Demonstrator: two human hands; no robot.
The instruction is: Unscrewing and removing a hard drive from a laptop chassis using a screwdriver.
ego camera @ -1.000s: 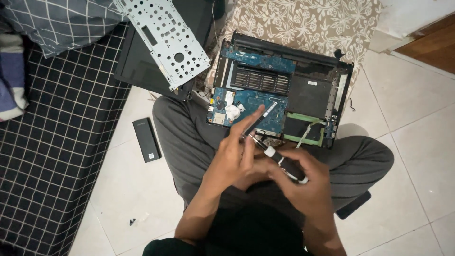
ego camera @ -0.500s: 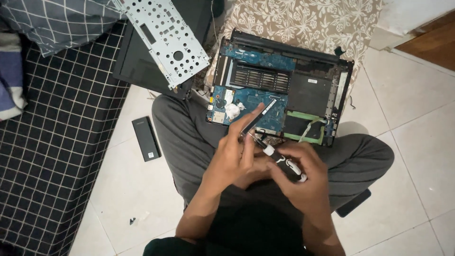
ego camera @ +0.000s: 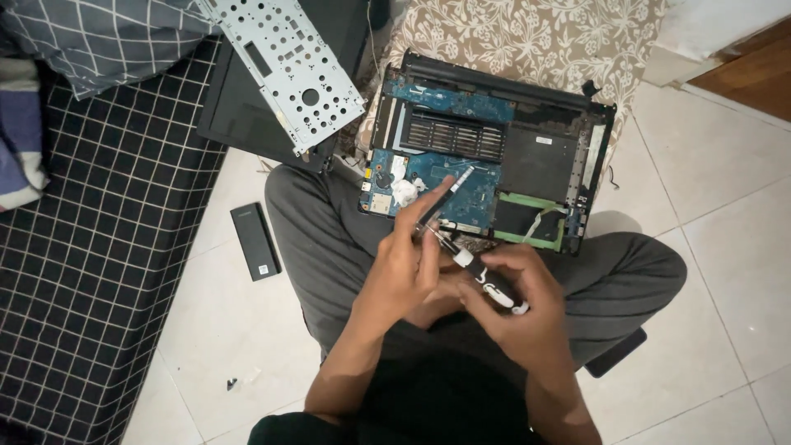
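Both hands are staying almost unmoved over the lap. Left to right: black battery (ego camera: pixel 254 241) lying on the floor; left hand (ego camera: pixel 402 276) pinching a screwdriver (ego camera: pixel 474 268); right hand (ego camera: pixel 519 309) gripping its handle, below the opened laptop (ego camera: pixel 494 156).

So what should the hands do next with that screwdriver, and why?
Probably lower the screwdriver tip towards the opened laptop. The right hand grips its handle, the left hand pinches near the tip beside a slim metal tool, and both hover above the blue board.
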